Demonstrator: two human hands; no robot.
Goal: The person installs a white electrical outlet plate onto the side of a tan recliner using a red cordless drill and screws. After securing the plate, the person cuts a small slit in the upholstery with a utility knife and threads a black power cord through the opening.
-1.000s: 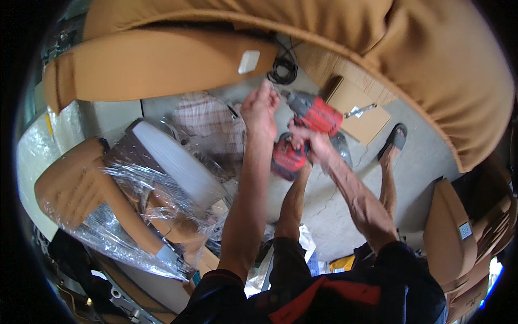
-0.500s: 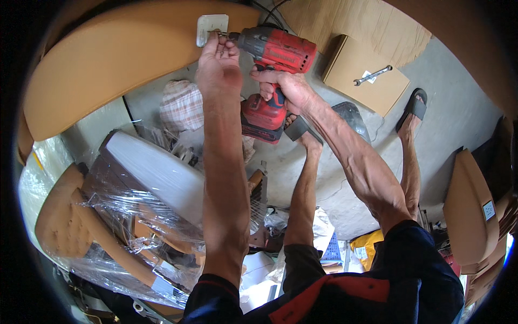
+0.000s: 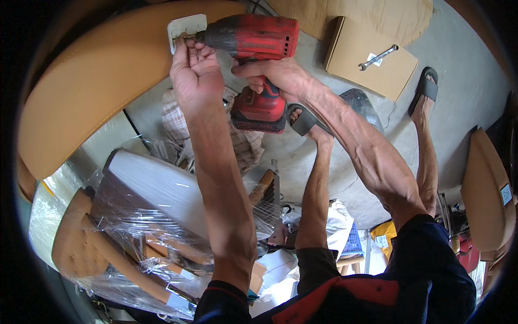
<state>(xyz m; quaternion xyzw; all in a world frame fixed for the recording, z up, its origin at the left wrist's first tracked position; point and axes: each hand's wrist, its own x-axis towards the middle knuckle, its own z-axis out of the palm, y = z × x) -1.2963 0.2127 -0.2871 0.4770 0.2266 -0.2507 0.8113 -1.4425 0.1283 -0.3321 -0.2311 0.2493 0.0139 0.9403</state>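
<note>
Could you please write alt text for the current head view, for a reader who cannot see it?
A person's right hand grips a red-and-black power driver pointing toward a white fitting against a tan panel, with the left hand at the driver's tip. To the right, a wrench lies on a cardboard box.

Pistol-shaped power driver (image 3: 267, 40): red housing, dark grey nose, red-and-black battery (image 3: 259, 110). Rounded rectangular plate (image 3: 189, 24): white. Long curved upholstered panel (image 3: 97, 75): plain tan-orange. Crumpled plaid cloth (image 3: 245, 143): off-white, brownish check. Flat cardboard box (image 3: 350, 59): plain brown, white label. Metal wrench (image 3: 379, 58): silver. Open-toed slide sandals (image 3: 305, 122): dark grey. Floor (image 3: 402, 140): grey. Wood-grained sheet (image 3: 367, 16): light tan, streaked. Long flat slab (image 3: 156, 175): pale grey-white top, dark brown side. Short-sleeved shirt (image 3: 426, 270): navy-black, red panel. Perforated plastic basket (image 3: 353, 240): blue. Bag (image 3: 384, 237): yellow, white label.
</note>
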